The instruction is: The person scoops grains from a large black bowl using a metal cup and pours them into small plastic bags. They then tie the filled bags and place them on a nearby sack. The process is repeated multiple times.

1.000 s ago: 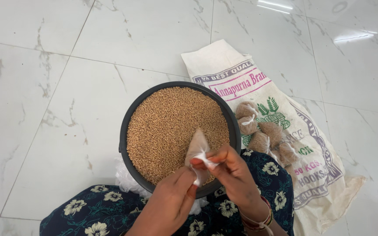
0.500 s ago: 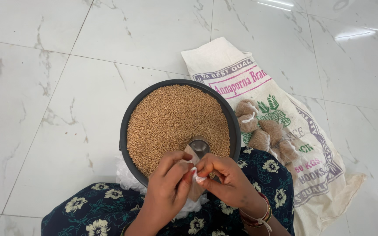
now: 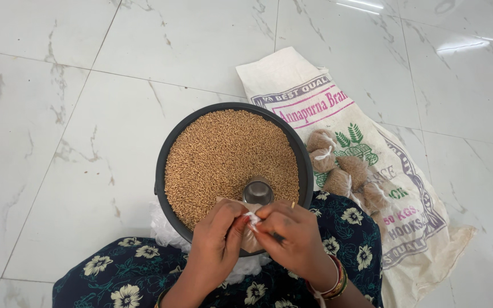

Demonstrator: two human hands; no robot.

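The left hand (image 3: 215,242) and the right hand (image 3: 295,234) meet over the near rim of a round black basin (image 3: 169,148), fingers curled inward and knuckles turned up toward the camera. Both hands pinch the gathered neck of a small clear plastic pouch of grain (image 3: 250,239), whose white twisted top shows between the thumbs; the pouch body hangs just below the fingertips, against the basin's near edge. The wrists angle in from the lap, the right one wearing bangles (image 3: 333,282).

The basin is heaped with brown wheat grain (image 3: 223,154). A small steel measuring cup (image 3: 258,191) stands sunk in the grain at the basin's near right side, just beyond the hands.

To the right of the basin a printed white woven sack (image 3: 292,80) lies flat on the white marble floor (image 3: 58,114), and several tied grain pouches (image 3: 338,171) rest on it close to the basin's rim. Nearer than the basin, a dark blue floral garment (image 3: 343,239) covers the person's knees
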